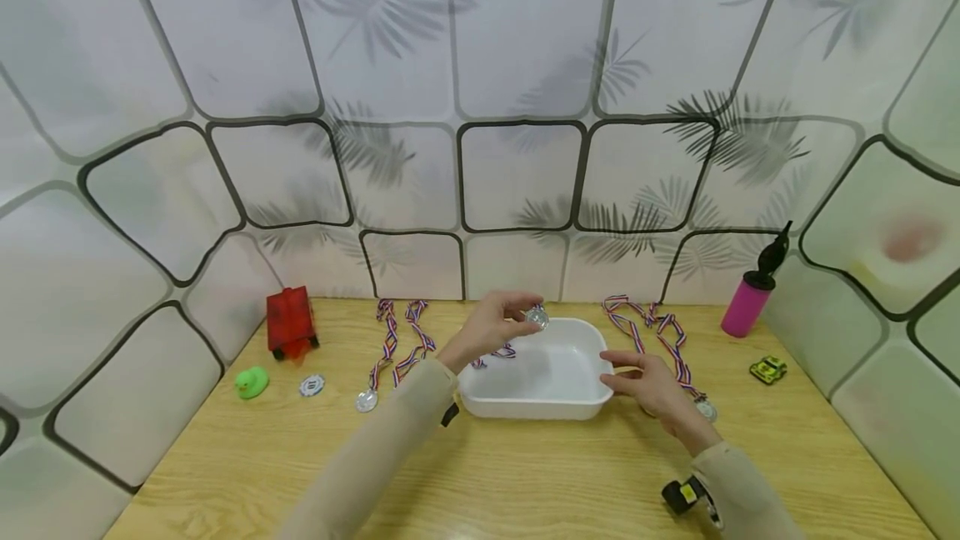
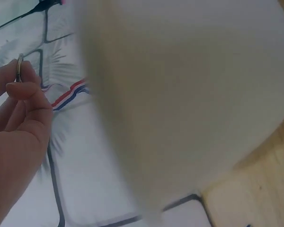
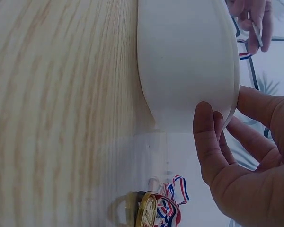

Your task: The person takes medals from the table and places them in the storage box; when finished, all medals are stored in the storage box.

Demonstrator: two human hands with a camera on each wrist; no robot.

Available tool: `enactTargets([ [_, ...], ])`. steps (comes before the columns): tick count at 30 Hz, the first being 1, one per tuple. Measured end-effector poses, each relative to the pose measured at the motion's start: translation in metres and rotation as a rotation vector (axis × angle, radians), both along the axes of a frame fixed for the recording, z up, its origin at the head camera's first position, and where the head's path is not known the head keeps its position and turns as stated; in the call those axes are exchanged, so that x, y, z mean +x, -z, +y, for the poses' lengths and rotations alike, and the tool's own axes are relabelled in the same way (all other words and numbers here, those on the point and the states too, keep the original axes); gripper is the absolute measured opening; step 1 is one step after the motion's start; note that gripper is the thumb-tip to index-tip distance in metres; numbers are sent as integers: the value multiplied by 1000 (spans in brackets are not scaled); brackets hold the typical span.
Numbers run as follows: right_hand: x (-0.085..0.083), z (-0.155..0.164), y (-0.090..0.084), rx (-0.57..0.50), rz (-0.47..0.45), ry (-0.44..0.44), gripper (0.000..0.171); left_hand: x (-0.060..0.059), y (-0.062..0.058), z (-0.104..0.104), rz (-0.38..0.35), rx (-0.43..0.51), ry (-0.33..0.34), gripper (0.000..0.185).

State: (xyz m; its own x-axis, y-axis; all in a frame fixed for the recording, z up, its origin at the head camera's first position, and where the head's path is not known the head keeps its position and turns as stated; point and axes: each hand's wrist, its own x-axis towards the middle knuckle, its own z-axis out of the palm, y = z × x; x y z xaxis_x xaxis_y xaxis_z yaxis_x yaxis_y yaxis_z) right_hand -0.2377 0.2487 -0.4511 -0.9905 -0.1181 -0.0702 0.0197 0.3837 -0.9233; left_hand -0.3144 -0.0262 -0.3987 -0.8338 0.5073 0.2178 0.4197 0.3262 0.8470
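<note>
My left hand (image 1: 491,327) is over the left back part of a white plastic tub (image 1: 536,408), pinching a silver medal (image 1: 537,317) between thumb and fingers. In the left wrist view the medal (image 2: 19,68) is edge-on, and its red, white and blue ribbon (image 2: 68,96) trails behind the hand. The ribbon (image 1: 504,351) hangs down to the tub's left side. At the tub's right end my right hand (image 1: 652,390) grips the rim, with digits on both sides of the wall in the right wrist view. A gold medal (image 3: 147,210) lies beyond that hand.
Two ribboned medals lie left of the tub, one a silver medal (image 1: 367,400); another silver medal (image 1: 705,409) lies right. Further left are a red toy vehicle (image 1: 291,322), green duck (image 1: 252,382) and poker chip (image 1: 312,385). A pink pump (image 1: 746,307) and toy car (image 1: 768,370) stand right.
</note>
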Motion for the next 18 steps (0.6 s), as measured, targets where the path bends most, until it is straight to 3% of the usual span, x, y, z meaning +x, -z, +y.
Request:
enactTargets([
  [5,0,-1,-1,20,-6,0,57,0,11,14,-93,7,-32,41],
  [12,0,-1,0,10,-2,0,55,3,25,36,-196,113,-119,38],
  [18,-1,-2,1,6,1,7,54,2,37,55,-202,169,-145,35],
])
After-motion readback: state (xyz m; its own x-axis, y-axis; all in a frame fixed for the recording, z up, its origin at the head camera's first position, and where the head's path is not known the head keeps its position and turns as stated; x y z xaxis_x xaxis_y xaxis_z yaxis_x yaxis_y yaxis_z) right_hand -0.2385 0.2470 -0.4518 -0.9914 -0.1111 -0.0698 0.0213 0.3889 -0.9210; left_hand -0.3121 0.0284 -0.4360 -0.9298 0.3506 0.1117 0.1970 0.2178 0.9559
